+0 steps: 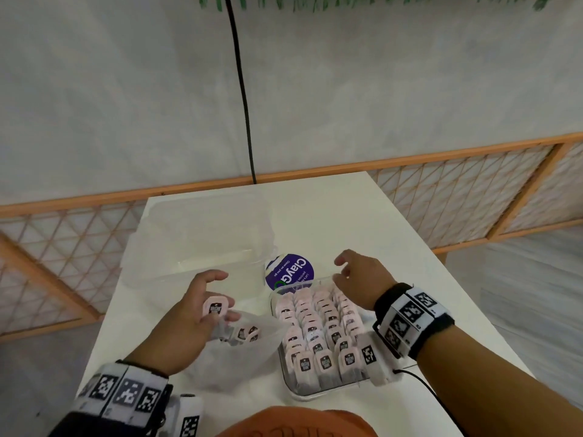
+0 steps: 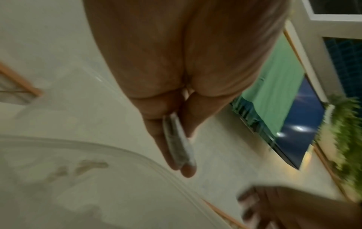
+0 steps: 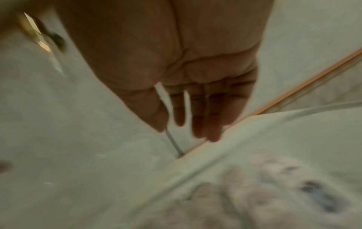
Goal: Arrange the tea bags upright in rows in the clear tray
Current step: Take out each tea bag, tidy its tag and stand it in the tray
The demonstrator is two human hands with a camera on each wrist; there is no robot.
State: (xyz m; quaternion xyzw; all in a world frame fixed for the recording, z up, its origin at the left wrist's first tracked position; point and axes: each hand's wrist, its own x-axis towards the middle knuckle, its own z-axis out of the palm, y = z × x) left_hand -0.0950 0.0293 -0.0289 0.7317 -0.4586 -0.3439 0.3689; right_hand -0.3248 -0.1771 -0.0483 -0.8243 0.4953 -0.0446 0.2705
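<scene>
Nearest, the clear tray [image 1: 328, 395] sits on the white surface [image 1: 362, 216], packed with upright pink tea bags [image 1: 318, 326] in rows. Left of it, the left hand [image 1: 192, 320] pinches one tea bag [image 1: 216, 307] above a plastic bag [image 1: 246, 342] holding a few more. The right hand [image 1: 362, 279] hovers over the tray's far end, fingers relaxed, grasping nothing. Beyond lie a purple-labelled lid [image 1: 288, 271] and a clear container [image 1: 202, 238].

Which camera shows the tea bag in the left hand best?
The head view: the tea bag faces the camera, label visible, pinched by the left hand. The left wrist view shows only its blurred edge between fingers. The right wrist view doesn't show it.
</scene>
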